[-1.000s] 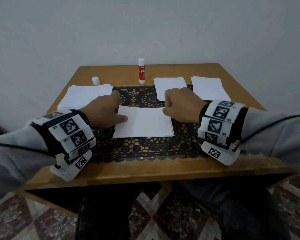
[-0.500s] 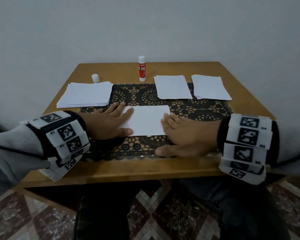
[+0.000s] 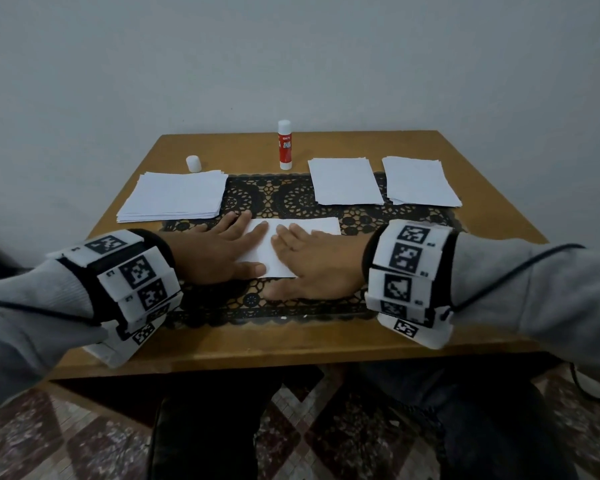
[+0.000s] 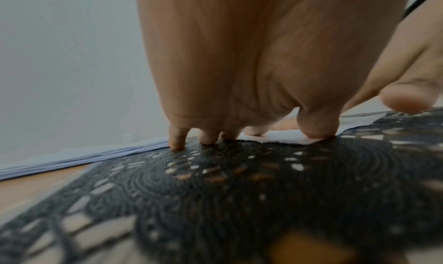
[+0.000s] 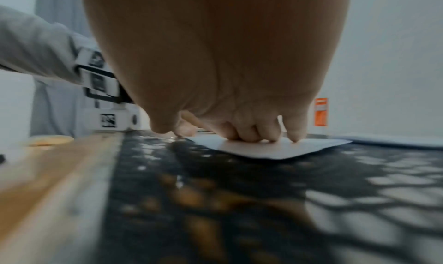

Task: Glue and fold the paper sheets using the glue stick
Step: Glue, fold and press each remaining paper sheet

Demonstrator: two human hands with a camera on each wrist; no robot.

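Observation:
A folded white sheet lies on the black lace mat at the table's middle. My left hand lies flat with straight fingers pressing the sheet's left part. My right hand presses flat on its middle and right part. In the left wrist view the fingertips touch mat and paper. In the right wrist view the fingers press the sheet. The red and white glue stick stands upright and uncapped at the back of the table. Its white cap sits to the left.
A stack of unfolded white sheets lies at the left. Two piles of folded sheets lie at the back right. The wooden table stands against a grey wall. My legs and a patterned floor show below the front edge.
The sheet was folded in half toward me. Both hands went from fists at its edges to flat palms, and the right hand slid left over the folded sheet.

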